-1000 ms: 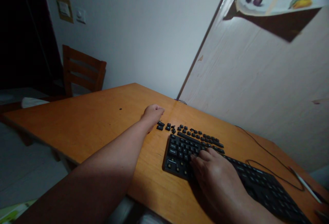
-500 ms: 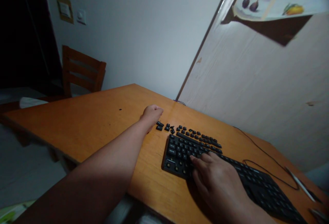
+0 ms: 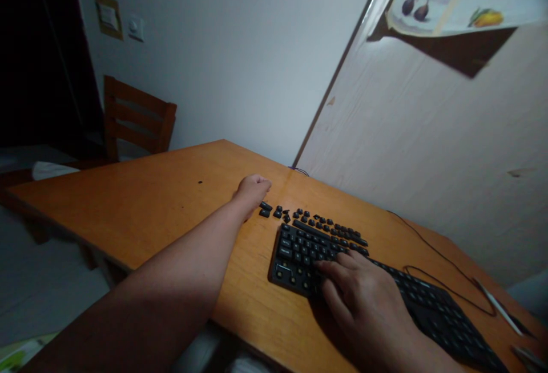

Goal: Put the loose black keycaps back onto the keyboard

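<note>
Kybd [image 3: 287, 252] blk w/ wht legends; loose keycaps [image 3: 265, 213] blk; counter [image 3: 149, 205] orange-brn, faint grain; chair [image 3: 139, 114] dk brn; fruit poster [image 3: 451, 12] wht w/ purple, yel, grn.

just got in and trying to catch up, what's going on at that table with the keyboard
A person has their right hand over a black keyboard, fingers down at its keys. Some key spots near the keyboard's left front corner are bare. Loose keycaps lie in rough rows on the wooden table, just beyond the keyboard. The left hand is closed beside the left end of those rows; whether it holds anything can't be seen.
</note>
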